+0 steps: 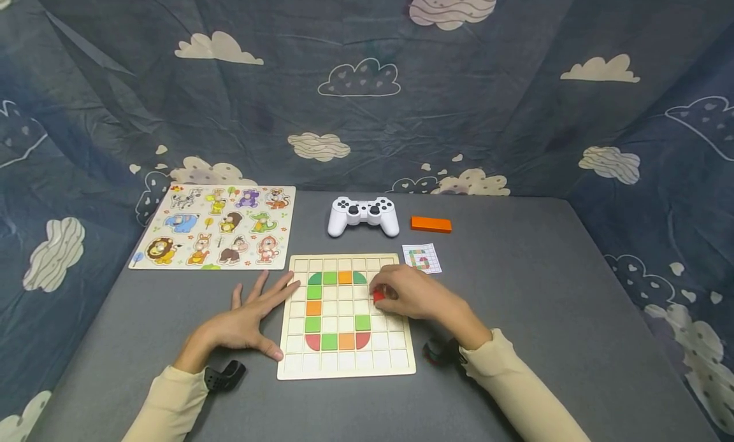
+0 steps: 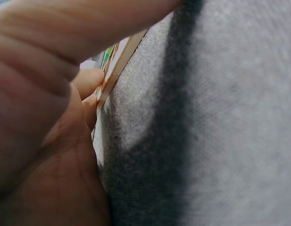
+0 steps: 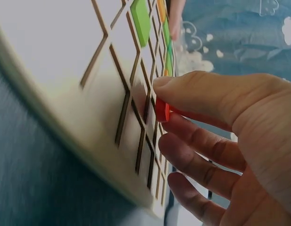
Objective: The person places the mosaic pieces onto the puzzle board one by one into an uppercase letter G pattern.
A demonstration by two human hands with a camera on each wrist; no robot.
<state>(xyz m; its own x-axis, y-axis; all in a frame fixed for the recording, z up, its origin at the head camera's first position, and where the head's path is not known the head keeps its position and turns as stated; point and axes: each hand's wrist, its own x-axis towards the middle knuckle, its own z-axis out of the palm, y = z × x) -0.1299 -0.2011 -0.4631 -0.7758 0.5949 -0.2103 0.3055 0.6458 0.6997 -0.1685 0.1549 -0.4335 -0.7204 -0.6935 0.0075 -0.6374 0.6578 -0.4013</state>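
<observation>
Red tile [image 1: 378, 296] pinched in the right hand [image 1: 411, 294] just over the grid board [image 1: 344, 365] near the counter's front edge, right of the coloured pattern; left hand [image 1: 252, 311] released, flat on the counter, fingertips against the board's left edge. Could land askew or a cell off if dropped before lining up, or nudge neighbouring tiles. Exact cell beneath hidden by fingers; pattern card [image 1: 422, 258] too small to read.
</observation>
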